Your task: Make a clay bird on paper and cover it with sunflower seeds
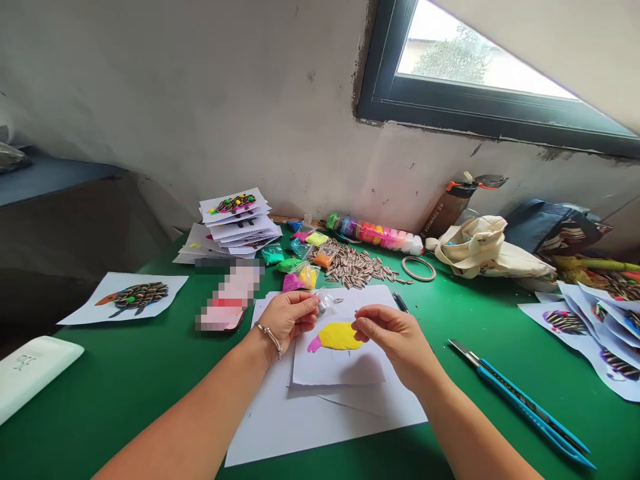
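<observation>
My left hand [289,319], with a bracelet at the wrist, pinches a small clear plastic bag [329,302] that has something grey in it. My right hand [393,337] is closed in a pinch above the right end of a yellow clay shape [337,336]; a tiny dark bit seems to show at its fingertips, too small to name. The yellow shape has a pink clay head [313,345] and drawn legs below. It lies flat on a white paper card [335,373], which rests on larger white sheets [270,427].
Behind the hands lie sunflower seeds [357,265], bagged coloured clay [300,275], a tube of clay [380,235] and a tape ring [419,268]. A blue utility knife [525,400] lies right. Finished seed pictures [240,230] are stacked left. A pen [400,302] lies by the sheets.
</observation>
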The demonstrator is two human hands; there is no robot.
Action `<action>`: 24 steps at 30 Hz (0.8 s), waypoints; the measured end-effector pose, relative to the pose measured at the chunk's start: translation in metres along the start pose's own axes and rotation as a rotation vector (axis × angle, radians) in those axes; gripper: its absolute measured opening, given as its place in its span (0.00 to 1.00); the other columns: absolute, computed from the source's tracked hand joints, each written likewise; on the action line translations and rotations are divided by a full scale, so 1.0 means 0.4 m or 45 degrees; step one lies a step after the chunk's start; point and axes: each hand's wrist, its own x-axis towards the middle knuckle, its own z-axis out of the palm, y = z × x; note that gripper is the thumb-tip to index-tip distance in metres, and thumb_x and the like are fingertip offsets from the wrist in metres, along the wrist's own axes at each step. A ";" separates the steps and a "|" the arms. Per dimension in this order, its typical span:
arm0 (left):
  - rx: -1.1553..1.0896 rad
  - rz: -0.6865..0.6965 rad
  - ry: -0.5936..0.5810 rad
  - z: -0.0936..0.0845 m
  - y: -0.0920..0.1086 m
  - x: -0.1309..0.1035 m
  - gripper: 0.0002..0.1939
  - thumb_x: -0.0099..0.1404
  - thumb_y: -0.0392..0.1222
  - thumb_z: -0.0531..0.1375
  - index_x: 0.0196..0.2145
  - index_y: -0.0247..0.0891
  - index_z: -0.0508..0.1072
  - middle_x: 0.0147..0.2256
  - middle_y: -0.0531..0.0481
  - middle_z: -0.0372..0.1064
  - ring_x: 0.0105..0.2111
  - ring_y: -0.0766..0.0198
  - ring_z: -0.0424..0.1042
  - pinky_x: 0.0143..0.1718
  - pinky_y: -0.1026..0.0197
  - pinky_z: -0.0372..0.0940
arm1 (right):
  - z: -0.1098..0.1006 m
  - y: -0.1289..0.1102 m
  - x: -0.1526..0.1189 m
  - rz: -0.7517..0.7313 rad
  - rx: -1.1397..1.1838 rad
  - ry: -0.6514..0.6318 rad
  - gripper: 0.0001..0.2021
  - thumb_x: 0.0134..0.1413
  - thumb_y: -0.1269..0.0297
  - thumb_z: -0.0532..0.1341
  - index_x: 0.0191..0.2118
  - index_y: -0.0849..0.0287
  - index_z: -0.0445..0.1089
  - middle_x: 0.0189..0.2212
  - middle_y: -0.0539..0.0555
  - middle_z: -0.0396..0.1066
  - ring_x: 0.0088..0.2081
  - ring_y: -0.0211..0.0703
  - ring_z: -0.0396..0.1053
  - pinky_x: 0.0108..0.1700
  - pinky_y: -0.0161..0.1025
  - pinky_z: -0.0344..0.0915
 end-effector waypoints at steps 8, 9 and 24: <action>0.002 -0.008 0.003 -0.001 0.000 0.002 0.17 0.44 0.43 0.75 0.30 0.32 0.77 0.24 0.52 0.71 0.21 0.72 0.67 0.24 0.67 0.64 | -0.005 0.016 0.004 0.012 0.029 -0.030 0.20 0.44 0.49 0.70 0.37 0.60 0.76 0.34 0.58 0.77 0.35 0.50 0.76 0.43 0.49 0.71; 0.001 -0.008 0.004 -0.001 0.000 0.003 0.17 0.44 0.43 0.74 0.30 0.32 0.77 0.24 0.52 0.71 0.21 0.72 0.67 0.24 0.67 0.64 | -0.003 0.019 0.003 0.008 0.000 -0.055 0.20 0.46 0.48 0.68 0.37 0.60 0.75 0.33 0.58 0.77 0.35 0.50 0.76 0.42 0.49 0.71; -0.004 -0.026 0.019 -0.004 0.000 0.007 0.15 0.46 0.41 0.74 0.30 0.32 0.77 0.24 0.51 0.71 0.20 0.72 0.67 0.24 0.67 0.65 | -0.009 -0.010 -0.004 -0.043 -0.230 -0.065 0.13 0.48 0.52 0.67 0.27 0.58 0.72 0.21 0.48 0.67 0.24 0.36 0.62 0.28 0.35 0.60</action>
